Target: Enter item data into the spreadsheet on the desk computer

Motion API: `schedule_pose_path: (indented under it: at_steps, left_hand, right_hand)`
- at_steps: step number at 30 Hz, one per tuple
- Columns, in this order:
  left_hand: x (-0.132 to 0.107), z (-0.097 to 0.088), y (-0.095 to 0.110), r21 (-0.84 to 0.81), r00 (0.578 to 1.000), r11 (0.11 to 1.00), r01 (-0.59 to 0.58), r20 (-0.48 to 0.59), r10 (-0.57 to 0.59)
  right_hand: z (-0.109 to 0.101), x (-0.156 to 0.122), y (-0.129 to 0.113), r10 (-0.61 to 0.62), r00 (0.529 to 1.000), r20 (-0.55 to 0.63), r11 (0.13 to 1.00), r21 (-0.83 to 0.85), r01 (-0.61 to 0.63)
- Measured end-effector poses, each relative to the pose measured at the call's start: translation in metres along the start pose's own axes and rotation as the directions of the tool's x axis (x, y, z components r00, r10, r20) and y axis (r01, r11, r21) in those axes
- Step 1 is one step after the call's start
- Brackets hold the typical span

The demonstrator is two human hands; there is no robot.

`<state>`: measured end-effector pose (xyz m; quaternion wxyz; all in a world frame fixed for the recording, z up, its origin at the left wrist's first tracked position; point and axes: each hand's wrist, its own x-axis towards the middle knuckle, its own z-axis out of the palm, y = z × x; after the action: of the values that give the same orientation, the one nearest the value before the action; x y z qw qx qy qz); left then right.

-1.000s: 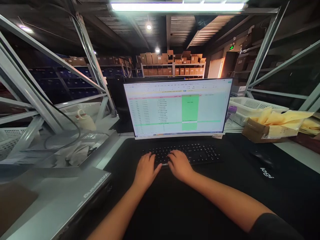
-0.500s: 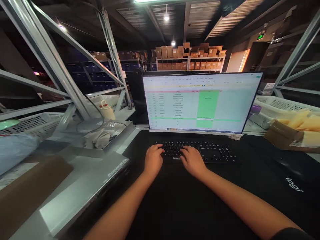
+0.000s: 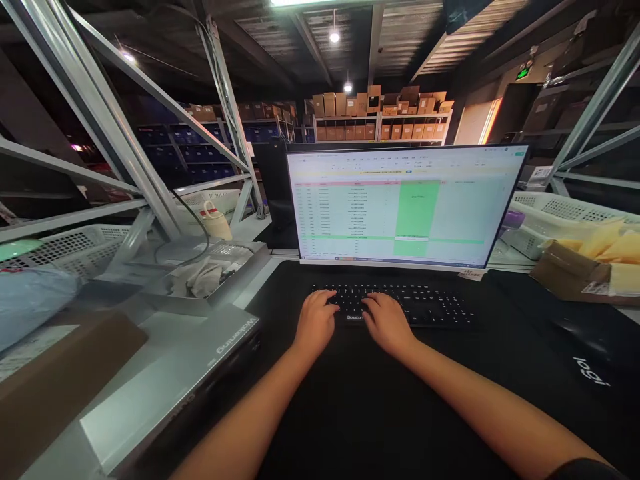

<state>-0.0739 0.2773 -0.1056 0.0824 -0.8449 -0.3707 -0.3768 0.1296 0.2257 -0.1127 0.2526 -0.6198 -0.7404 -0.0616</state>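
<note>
My left hand [image 3: 314,324] and my right hand [image 3: 387,323] both rest on a black keyboard [image 3: 425,304] lying on a black desk mat [image 3: 360,400]. The fingers of each hand are spread over the keys and hold nothing. Right behind the keyboard stands a wide monitor [image 3: 405,203] showing a spreadsheet with a green column. A black mouse [image 3: 575,328] lies to the right of the keyboard, apart from my right hand.
Left of the mat sit a grey metal box [image 3: 170,387], a tray with cloths [image 3: 210,273] and white baskets [image 3: 70,250]. At the right are a white basket [image 3: 555,213] and a cardboard box with yellow packets [image 3: 580,267]. Slanted steel shelf posts [image 3: 100,120] flank the desk.
The view has swung left and closer to the desk since the earliest frame. My hands have stayed on the keyboard, with fingers shifting slightly over the keys.
</note>
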Motion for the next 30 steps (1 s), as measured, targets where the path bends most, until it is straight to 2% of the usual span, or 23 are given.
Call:
schedule_pose_path:
  at_steps: [6,9,14,18,23,30]
  left_hand:
    - [-0.001,0.001,0.002,0.013,0.999,0.999,-0.04,0.03,0.039]
    - [-0.001,0.001,0.001,0.013,0.999,0.999,-0.035,0.033,0.035]
    - [-0.002,0.005,-0.002,0.015,0.998,0.999,-0.04,0.058,0.039]
    - [-0.002,0.007,-0.004,0.02,0.997,0.998,-0.055,0.056,0.054]
    - [-0.001,0.004,-0.001,0.001,0.998,1.0,-0.01,0.055,0.01]
    - [0.0,0.003,0.001,0.002,0.996,1.0,0.013,0.09,-0.013]
  right_hand:
    - [-0.005,0.005,0.005,0.029,0.999,-0.03,0.999,0.039,-0.028]
    - [-0.012,0.01,0.018,0.095,0.993,-0.071,0.994,0.061,-0.091]
    - [-0.016,0.014,0.033,0.201,0.977,-0.066,0.978,0.068,-0.196]
    - [-0.015,0.012,0.03,0.186,0.981,-0.057,0.981,0.06,-0.183]
    - [-0.019,0.011,0.023,0.159,0.985,-0.064,0.987,0.023,-0.157]
    - [-0.018,0.011,0.027,0.152,0.982,-0.11,0.988,0.02,-0.151]
